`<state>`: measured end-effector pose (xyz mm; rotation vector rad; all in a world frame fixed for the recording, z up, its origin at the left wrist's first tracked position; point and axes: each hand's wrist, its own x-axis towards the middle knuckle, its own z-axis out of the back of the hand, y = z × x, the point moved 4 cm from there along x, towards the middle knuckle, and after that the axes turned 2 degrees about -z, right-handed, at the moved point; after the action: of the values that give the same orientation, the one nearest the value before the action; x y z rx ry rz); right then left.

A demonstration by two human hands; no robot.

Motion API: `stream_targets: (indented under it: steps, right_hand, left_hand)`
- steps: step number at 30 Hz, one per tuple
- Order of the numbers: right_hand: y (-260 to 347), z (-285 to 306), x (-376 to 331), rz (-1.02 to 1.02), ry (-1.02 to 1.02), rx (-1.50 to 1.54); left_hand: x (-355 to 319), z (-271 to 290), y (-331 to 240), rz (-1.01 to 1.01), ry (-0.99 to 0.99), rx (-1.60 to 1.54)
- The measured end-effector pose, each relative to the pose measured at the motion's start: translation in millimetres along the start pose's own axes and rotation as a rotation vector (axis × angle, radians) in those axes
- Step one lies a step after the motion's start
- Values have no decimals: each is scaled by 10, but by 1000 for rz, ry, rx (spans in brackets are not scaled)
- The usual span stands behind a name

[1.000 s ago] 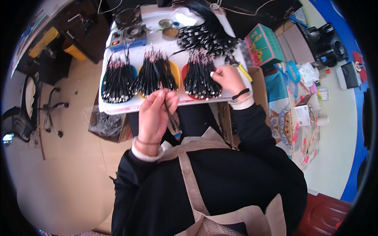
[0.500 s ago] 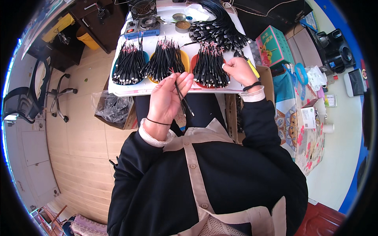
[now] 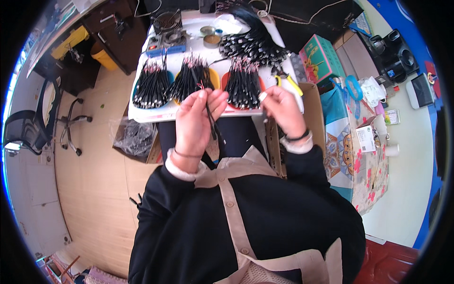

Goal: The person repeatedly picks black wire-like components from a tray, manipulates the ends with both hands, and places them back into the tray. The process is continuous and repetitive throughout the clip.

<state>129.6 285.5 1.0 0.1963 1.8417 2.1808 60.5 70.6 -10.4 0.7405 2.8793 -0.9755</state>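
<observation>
Left hand [image 3: 197, 118] pinches single black cable [image 3: 211, 124] by stripped end, above table [image 3: 142, 113] edge. Right hand [image 3: 282, 110] loosely curled by rightmost cable bundle [image 3: 242, 84], grip contents unclear. Step likely: sorting cables one by one. Next probably needs steady pinch, bare wire tips kept aligned.

Matt black plastic-sheathed cable [image 3: 211, 124], smooth white tabletop [image 3: 142, 115], pale wood-look floor [image 3: 99, 175].
</observation>
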Motion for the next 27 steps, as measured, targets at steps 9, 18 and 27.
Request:
stream_targets:
  steps: [9, 18, 27]
  right_hand:
    - [301, -648, -466, 264, -64, -63]
    - [348, -575, -353, 239, 61, -54]
    - [500, -514, -155, 291, 217, 334]
  left_hand:
    - [-176, -367, 84, -147, 68, 154]
    - [-161, -307, 64, -250, 132, 291]
    - [-250, -316, 79, -231, 193, 507]
